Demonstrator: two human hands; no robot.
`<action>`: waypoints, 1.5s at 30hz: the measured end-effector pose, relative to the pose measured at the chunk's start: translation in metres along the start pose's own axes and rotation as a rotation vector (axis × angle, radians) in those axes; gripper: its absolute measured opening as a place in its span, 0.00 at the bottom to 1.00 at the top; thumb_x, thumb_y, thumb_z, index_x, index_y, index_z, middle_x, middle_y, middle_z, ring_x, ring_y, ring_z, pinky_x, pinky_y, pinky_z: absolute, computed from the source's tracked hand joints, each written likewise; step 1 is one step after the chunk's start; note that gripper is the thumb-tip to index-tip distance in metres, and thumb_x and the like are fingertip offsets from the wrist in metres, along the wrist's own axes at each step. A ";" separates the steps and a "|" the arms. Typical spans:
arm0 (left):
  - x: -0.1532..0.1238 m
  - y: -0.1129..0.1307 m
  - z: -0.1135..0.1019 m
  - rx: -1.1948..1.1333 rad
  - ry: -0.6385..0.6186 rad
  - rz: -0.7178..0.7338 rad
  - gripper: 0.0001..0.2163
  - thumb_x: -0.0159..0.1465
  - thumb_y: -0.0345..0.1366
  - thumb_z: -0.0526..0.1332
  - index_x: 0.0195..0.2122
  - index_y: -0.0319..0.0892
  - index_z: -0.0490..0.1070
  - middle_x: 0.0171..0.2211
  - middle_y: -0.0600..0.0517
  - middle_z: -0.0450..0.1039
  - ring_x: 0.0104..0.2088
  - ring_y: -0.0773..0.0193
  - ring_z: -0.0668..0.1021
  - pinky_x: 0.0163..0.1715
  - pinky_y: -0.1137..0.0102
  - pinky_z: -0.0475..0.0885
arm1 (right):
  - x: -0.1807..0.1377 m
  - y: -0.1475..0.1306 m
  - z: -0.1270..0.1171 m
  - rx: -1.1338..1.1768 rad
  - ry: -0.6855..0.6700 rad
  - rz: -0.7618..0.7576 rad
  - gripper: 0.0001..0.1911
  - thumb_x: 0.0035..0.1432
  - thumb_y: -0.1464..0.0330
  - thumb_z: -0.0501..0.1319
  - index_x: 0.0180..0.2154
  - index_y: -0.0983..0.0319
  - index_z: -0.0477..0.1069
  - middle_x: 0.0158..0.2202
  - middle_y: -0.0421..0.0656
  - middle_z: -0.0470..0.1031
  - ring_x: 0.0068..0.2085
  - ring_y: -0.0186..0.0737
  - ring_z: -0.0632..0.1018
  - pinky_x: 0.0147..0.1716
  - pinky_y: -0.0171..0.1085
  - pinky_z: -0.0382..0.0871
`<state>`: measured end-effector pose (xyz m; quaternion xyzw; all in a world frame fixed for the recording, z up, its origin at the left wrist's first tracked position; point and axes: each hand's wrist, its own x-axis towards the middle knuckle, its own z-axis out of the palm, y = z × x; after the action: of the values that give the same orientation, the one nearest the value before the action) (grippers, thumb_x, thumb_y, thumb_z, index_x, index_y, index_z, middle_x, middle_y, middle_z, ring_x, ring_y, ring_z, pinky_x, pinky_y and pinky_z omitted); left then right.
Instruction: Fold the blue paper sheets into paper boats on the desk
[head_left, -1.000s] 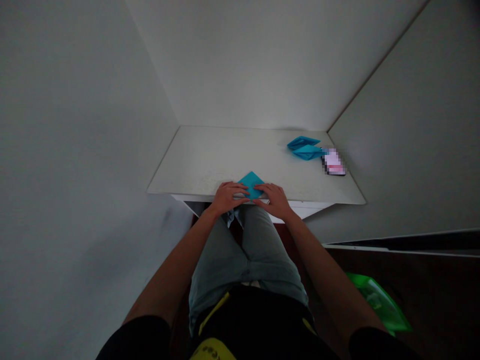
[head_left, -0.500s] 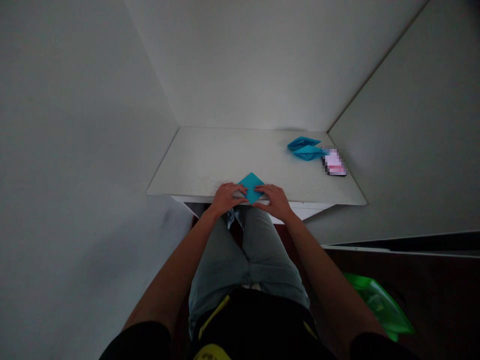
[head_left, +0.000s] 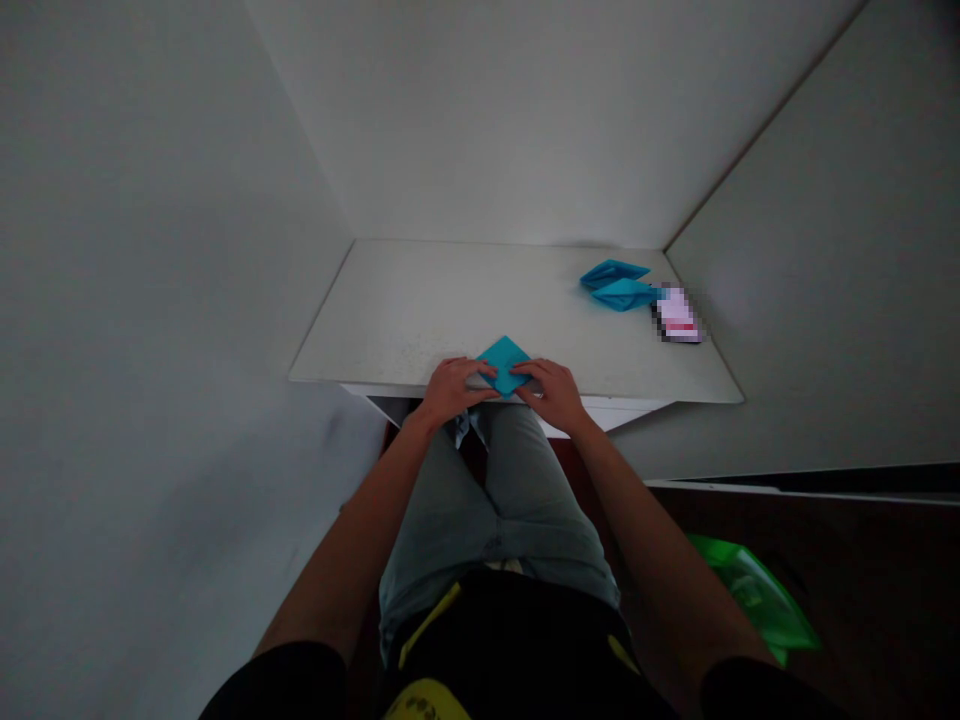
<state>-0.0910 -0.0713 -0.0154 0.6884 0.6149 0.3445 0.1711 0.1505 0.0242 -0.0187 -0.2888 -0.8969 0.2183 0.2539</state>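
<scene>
A teal paper square folded into a diamond (head_left: 506, 362) lies at the near edge of the white table (head_left: 420, 320). My left hand (head_left: 450, 392) holds its left side, and my right hand (head_left: 555, 395) holds its right side, with the fingers pressing on the folds. The lower part of the paper is hidden by my fingers. Further off, near the table's right back corner, lie two folded teal paper pieces (head_left: 615, 285), out of reach of both hands.
A pixelated pink and white flat object (head_left: 679, 315) lies against the teal pieces at the table's right side. Pale walls rise behind and beside the table. My knees are just below its edge, and a green plastic item (head_left: 754, 595) lies on the dark floor at right.
The whole view has shifted slightly as my head moved, so the table sits a little higher. My hands stay on the teal paper, with only small finger movement.
</scene>
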 end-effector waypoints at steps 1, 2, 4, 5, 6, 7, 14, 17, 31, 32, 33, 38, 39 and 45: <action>0.000 0.001 0.000 0.006 0.006 -0.004 0.16 0.61 0.45 0.77 0.49 0.52 0.82 0.52 0.53 0.85 0.59 0.52 0.82 0.66 0.52 0.67 | 0.001 0.000 0.001 0.007 0.004 0.015 0.13 0.68 0.63 0.65 0.54 0.52 0.79 0.56 0.44 0.83 0.58 0.53 0.80 0.59 0.55 0.68; 0.000 0.002 -0.001 0.013 0.009 -0.010 0.16 0.62 0.46 0.77 0.50 0.53 0.83 0.52 0.53 0.85 0.59 0.51 0.82 0.66 0.52 0.67 | 0.001 0.000 0.002 0.009 0.009 0.027 0.12 0.69 0.64 0.64 0.53 0.51 0.80 0.55 0.43 0.83 0.57 0.53 0.80 0.58 0.56 0.68; 0.000 0.005 -0.001 0.023 0.007 -0.016 0.13 0.64 0.46 0.75 0.49 0.54 0.83 0.53 0.53 0.85 0.59 0.52 0.82 0.66 0.52 0.67 | 0.002 0.001 0.005 -0.005 0.024 0.038 0.11 0.69 0.65 0.64 0.51 0.51 0.80 0.55 0.43 0.83 0.57 0.53 0.80 0.58 0.56 0.68; 0.001 0.006 -0.001 0.022 0.005 -0.016 0.11 0.66 0.45 0.74 0.48 0.55 0.84 0.52 0.54 0.85 0.59 0.53 0.82 0.66 0.52 0.67 | 0.002 0.001 0.006 -0.015 0.035 0.034 0.11 0.69 0.66 0.64 0.50 0.51 0.81 0.56 0.43 0.82 0.57 0.53 0.79 0.58 0.57 0.68; 0.001 0.007 -0.001 0.014 0.007 -0.014 0.08 0.67 0.44 0.73 0.47 0.56 0.84 0.52 0.54 0.85 0.58 0.54 0.82 0.66 0.53 0.67 | 0.002 0.001 0.007 -0.021 0.048 0.030 0.11 0.69 0.66 0.64 0.50 0.51 0.81 0.57 0.44 0.82 0.58 0.54 0.78 0.59 0.57 0.67; 0.001 0.007 -0.001 -0.001 0.012 -0.013 0.06 0.68 0.44 0.71 0.45 0.56 0.85 0.51 0.55 0.86 0.58 0.55 0.82 0.66 0.54 0.68 | 0.001 0.002 0.008 -0.020 0.064 0.027 0.11 0.68 0.66 0.64 0.50 0.52 0.81 0.57 0.45 0.81 0.59 0.54 0.78 0.59 0.57 0.68; 0.002 0.008 0.001 -0.057 0.097 -0.090 0.07 0.69 0.45 0.71 0.42 0.50 0.83 0.46 0.52 0.87 0.49 0.55 0.85 0.59 0.57 0.74 | 0.006 0.009 0.007 0.014 0.103 0.064 0.09 0.69 0.63 0.63 0.46 0.56 0.81 0.48 0.49 0.81 0.51 0.54 0.78 0.54 0.53 0.70; 0.005 0.009 0.001 -0.059 0.118 -0.134 0.07 0.70 0.44 0.70 0.41 0.48 0.82 0.43 0.51 0.86 0.46 0.56 0.85 0.55 0.60 0.76 | 0.010 0.014 0.006 -0.016 0.086 0.093 0.11 0.71 0.61 0.62 0.46 0.58 0.81 0.46 0.50 0.82 0.49 0.54 0.78 0.52 0.53 0.68; 0.043 -0.004 0.002 0.008 0.108 -0.194 0.08 0.69 0.42 0.68 0.45 0.46 0.79 0.41 0.50 0.82 0.41 0.58 0.81 0.45 0.63 0.75 | 0.008 0.027 0.000 -0.074 0.118 0.127 0.14 0.72 0.63 0.57 0.51 0.60 0.76 0.44 0.52 0.79 0.46 0.55 0.77 0.51 0.53 0.67; 0.043 -0.004 0.002 0.012 0.112 -0.207 0.08 0.69 0.42 0.69 0.45 0.46 0.79 0.41 0.50 0.82 0.40 0.58 0.81 0.45 0.64 0.75 | 0.007 0.025 0.000 -0.098 0.132 0.124 0.17 0.72 0.64 0.57 0.56 0.60 0.75 0.47 0.53 0.79 0.48 0.56 0.77 0.52 0.54 0.68; 0.044 -0.004 0.003 0.017 0.117 -0.215 0.08 0.68 0.41 0.70 0.45 0.45 0.79 0.41 0.50 0.81 0.40 0.58 0.80 0.44 0.64 0.75 | 0.006 0.022 0.001 -0.124 0.142 0.117 0.20 0.72 0.64 0.56 0.61 0.60 0.73 0.51 0.54 0.78 0.51 0.57 0.76 0.54 0.55 0.68; 0.042 -0.001 0.004 0.024 0.139 -0.224 0.08 0.68 0.40 0.71 0.41 0.44 0.76 0.43 0.49 0.77 0.41 0.59 0.79 0.45 0.65 0.74 | -0.001 0.005 0.006 -0.243 0.081 0.046 0.24 0.76 0.64 0.53 0.69 0.53 0.69 0.70 0.49 0.70 0.63 0.59 0.70 0.62 0.58 0.63; 0.042 0.000 0.004 0.023 0.157 -0.230 0.09 0.68 0.40 0.71 0.43 0.44 0.75 0.44 0.48 0.76 0.42 0.59 0.78 0.46 0.64 0.75 | -0.002 0.003 0.007 -0.254 0.066 0.039 0.23 0.76 0.63 0.53 0.68 0.52 0.69 0.71 0.47 0.69 0.64 0.60 0.69 0.62 0.59 0.63; 0.039 0.001 0.003 0.122 0.201 -0.151 0.12 0.70 0.41 0.68 0.52 0.45 0.76 0.55 0.44 0.76 0.55 0.51 0.78 0.57 0.57 0.73 | -0.003 0.002 0.007 -0.241 -0.001 -0.013 0.27 0.76 0.55 0.55 0.71 0.51 0.66 0.71 0.47 0.71 0.68 0.60 0.70 0.63 0.60 0.63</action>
<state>-0.0880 -0.0335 -0.0068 0.6114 0.6989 0.3597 0.0919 0.1492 0.0225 -0.0260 -0.3113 -0.9186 0.1073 0.2184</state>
